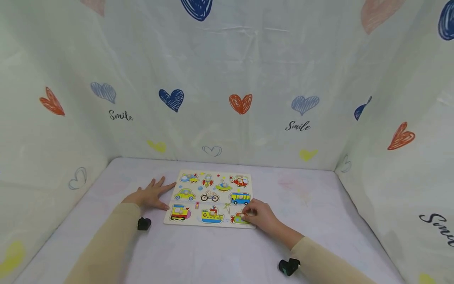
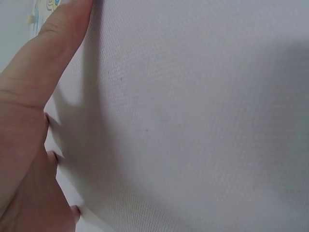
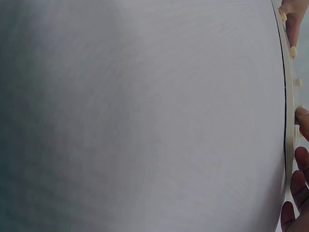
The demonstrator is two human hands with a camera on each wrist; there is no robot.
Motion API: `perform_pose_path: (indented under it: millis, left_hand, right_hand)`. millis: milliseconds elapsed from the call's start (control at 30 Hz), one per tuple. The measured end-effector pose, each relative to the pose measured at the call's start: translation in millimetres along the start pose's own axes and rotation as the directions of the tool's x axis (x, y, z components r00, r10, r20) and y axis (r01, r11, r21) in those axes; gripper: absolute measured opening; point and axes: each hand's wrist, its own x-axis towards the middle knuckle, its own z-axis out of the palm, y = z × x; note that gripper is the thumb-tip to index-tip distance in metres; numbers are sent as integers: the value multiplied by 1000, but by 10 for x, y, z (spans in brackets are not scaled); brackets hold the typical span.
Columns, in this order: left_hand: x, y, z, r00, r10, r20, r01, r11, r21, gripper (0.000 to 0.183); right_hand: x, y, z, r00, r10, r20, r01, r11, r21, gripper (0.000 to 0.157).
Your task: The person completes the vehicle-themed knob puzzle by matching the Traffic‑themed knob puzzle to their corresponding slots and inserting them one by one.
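Observation:
A pegged wooden puzzle board (image 1: 196, 216) lies on the white table, its pictured vehicle pieces set in the board. At its lower right corner my right hand (image 1: 262, 216) holds the small knob of a green and red vehicle piece (image 1: 235, 219) between thumb and finger; the hand covers part of that piece. My left hand (image 1: 150, 195) lies with fingers spread at the board's left edge, thumb and forefinger touching or nearly touching it. The left wrist view shows that thumb (image 2: 43, 63) stretched toward the board. In the right wrist view, fingertips (image 3: 300, 186) appear beside the board's edge.
Around the board spreads a white tabletop (image 1: 213, 256). Pale curtains (image 1: 227, 130) with printed hearts and words enclose the back and both sides. Black wrist devices (image 1: 289, 267) sit by both sleeves. The yellow car (image 1: 185, 194) and blue bus (image 1: 240, 198) are among several other pieces.

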Motion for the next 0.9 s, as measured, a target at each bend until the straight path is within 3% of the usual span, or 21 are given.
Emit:
perform_pose_path:
  millis: [500,733,900]
  left_hand:
    - [8,-19,-11,998,30,-52,-27,998,58,91]
    - [-80,-62,141,993,67,-99,-61,996,62,91]
    - [-146,-20,175,975,99,-197,-76,989,124,93]
  right_hand:
    - [57,-47,7,1000,-27,14,28,996,-83,9]
    - [-56,-53,-37,998,54,38,-52,997,-48,26]
    - [-128,-86,-221,994,101,-36,-102,994,-42,35]
